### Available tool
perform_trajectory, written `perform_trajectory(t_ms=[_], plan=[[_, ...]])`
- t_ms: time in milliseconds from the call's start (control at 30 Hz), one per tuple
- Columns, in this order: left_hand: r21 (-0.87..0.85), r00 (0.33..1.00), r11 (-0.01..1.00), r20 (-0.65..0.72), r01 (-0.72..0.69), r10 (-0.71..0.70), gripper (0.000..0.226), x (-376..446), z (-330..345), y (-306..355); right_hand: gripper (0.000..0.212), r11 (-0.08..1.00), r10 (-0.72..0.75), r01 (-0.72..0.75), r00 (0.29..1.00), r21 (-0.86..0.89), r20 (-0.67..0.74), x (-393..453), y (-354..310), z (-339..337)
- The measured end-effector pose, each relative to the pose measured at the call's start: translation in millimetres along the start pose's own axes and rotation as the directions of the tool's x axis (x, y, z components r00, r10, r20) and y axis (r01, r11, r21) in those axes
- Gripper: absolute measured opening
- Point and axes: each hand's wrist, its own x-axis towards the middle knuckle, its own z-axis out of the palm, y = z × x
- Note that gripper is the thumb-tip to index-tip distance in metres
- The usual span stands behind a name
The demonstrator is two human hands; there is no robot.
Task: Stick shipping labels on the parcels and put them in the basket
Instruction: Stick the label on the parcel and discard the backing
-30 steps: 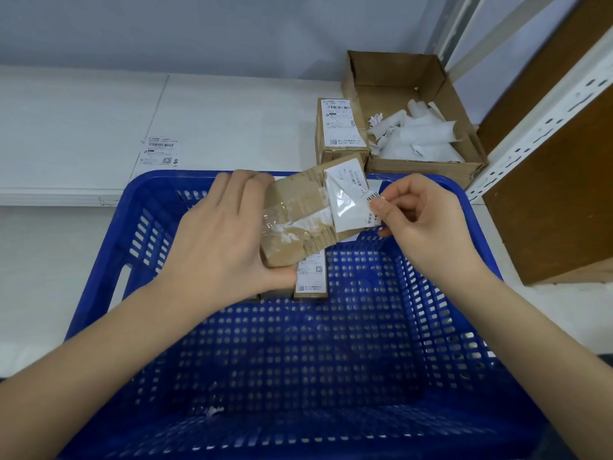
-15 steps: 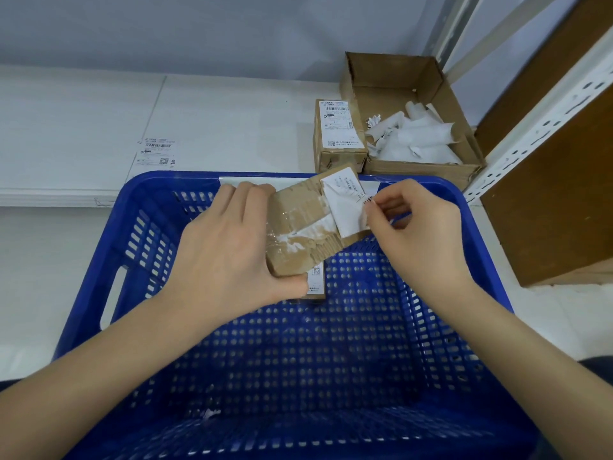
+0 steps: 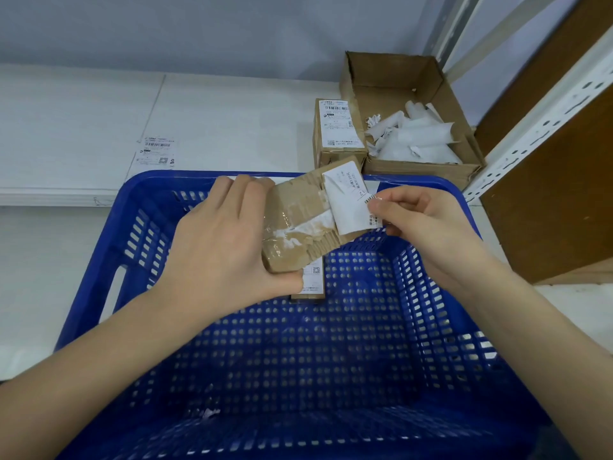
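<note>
Gripping a taped brown parcel (image 3: 298, 227) with fingers curled over its far edge and thumb under its near end, the left hand (image 3: 222, 247) holds it above the blue basket (image 3: 109, 260), while the right hand (image 3: 428, 224) pinches the corner of a white shipping label (image 3: 348, 200) lying partly on the parcel's right end. Another labelled parcel (image 3: 311, 280) rests on the basket floor just beneath; a third (image 3: 338, 131) stands on the white bench (image 3: 232, 121) beside an open carton (image 3: 414, 114) of crumpled backing papers (image 3: 418, 137), with a loose label (image 3: 154, 154) lying well to the left.
</note>
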Motion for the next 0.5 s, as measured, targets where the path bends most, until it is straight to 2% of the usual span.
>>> perform_trajectory(t_ms=[67,200,333,500], plan=[[-0.006,1.000,1.000,0.002,-0.002,0.002,0.088,-0.3,1.0,0.0,0.011,0.999,-0.032,0.032,0.999,-0.028,-0.004,0.4,-0.8,-0.4],[-0.004,1.000,1.000,-0.008,-0.023,0.023,0.087,0.0,1.4,2.1,0.016,0.911,-0.251,0.223,0.967,-0.347,-0.036,-2.3,-0.1,-1.8],[0.021,0.998,0.998,-0.010,-0.054,0.054,0.084,-1.5,5.5,5.4,0.006,0.802,-0.353,0.249,0.931,-0.542,-0.094,-6.4,7.1,1.6],[0.032,0.998,0.998,0.006,-0.059,0.059,0.084,-0.9,6.6,4.0,0.002,0.738,-0.429,0.284,0.898,-0.612,-0.100,-7.5,8.4,6.8]])
